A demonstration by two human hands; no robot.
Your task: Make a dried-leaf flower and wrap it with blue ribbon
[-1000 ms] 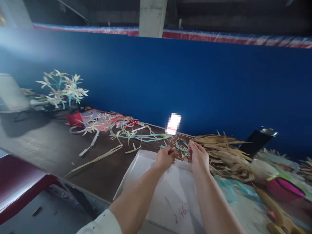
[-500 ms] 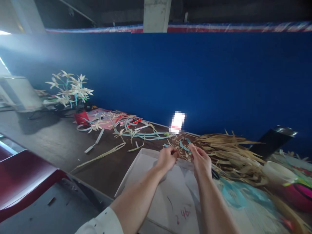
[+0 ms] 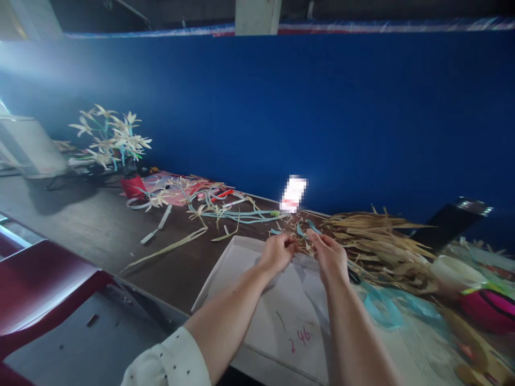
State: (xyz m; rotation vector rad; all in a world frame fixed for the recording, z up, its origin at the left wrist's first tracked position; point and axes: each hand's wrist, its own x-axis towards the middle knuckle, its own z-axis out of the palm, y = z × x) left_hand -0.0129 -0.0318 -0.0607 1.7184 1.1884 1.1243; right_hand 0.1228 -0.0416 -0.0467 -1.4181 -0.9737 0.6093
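Blue wall [image 3: 362, 118] behind a dark table [image 3: 177, 268] bearing a white box [image 3: 287, 316]; left hand [image 3: 277, 252] and right hand [image 3: 332, 258] over the box's far edge, fingers curled nearly closed, whether either pinches anything I cannot tell from here; scraps [image 3: 300, 230] just beyond the box, dried leaves [image 3: 374, 241] to its right

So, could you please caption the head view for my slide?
Left hand and right hand at the far edge of a white tray, beside dried leaves.
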